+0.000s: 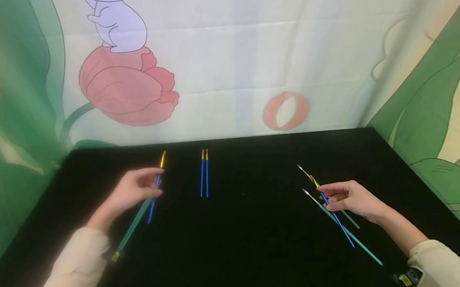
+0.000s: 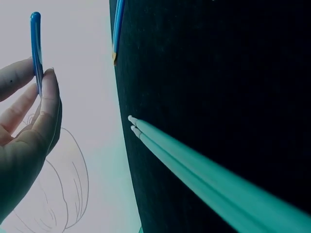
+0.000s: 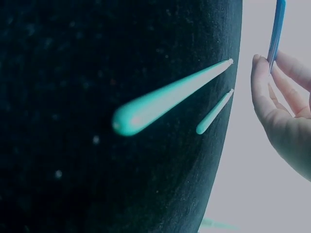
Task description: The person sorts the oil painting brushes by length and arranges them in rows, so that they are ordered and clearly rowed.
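My left hand [image 1: 133, 188] pinches a blue paintbrush [image 1: 151, 212] with a gold ferrule, bristles pointing up and away. Below that hand, two teal paintbrushes [image 2: 189, 170] lie side by side on the black table; the hand covers their far ends in the head view. On the other side, my right hand [image 1: 352, 199] holds a second blue paintbrush [image 1: 346, 231] between thumb and fingers, tilted with its bristles toward the upper left. Beneath it lie a longer-looking teal paintbrush [image 1: 365, 248] and another teal paintbrush [image 1: 350, 219], both with silver ferrules.
Two more blue paintbrushes [image 1: 203, 176] lie parallel on the black table [image 1: 252, 239], left of centre near the back. A curtain [image 1: 217, 73] printed with flowers and leaves hangs behind the table's far edge. Cameras are strapped at both wrists.
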Demonstrator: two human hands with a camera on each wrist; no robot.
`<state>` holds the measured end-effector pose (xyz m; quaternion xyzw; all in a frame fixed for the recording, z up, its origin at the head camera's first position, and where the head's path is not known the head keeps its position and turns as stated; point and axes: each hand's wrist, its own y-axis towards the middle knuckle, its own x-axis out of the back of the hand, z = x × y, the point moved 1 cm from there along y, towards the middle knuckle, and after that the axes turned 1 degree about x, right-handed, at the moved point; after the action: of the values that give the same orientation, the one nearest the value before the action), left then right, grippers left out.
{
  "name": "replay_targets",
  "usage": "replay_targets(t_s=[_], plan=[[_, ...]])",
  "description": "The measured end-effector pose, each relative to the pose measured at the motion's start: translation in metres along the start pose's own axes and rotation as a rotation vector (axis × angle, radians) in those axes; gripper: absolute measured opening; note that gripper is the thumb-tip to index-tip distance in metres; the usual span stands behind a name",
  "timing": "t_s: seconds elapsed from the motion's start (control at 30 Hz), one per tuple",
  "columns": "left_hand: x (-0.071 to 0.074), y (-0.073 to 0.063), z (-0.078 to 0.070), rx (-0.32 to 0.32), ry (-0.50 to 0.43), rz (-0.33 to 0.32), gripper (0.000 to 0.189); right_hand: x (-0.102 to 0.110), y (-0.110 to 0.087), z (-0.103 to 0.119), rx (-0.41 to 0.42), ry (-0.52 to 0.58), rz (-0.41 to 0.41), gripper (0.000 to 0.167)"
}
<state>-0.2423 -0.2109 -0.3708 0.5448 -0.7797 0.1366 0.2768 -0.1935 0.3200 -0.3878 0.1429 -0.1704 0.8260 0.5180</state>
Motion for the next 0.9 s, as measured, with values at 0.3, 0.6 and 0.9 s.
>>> replay_targets(t_s=[0.3, 0.6, 0.9], plan=[[-0.004, 0.01, -0.004, -0.007, -0.014, -0.004, 0.054, -0.001, -0.001, 0.002, 0.011, 0.012, 0.001, 0.052], [-0.008, 0.022, -0.009, 0.013, -0.011, -0.027, 0.052, -0.002, 0.0, 0.005, 0.018, 0.004, -0.024, 0.054], [-0.013, 0.037, -0.005, 0.019, -0.015, -0.038, 0.051, -0.006, 0.003, 0.008, 0.042, -0.008, -0.029, 0.053]])
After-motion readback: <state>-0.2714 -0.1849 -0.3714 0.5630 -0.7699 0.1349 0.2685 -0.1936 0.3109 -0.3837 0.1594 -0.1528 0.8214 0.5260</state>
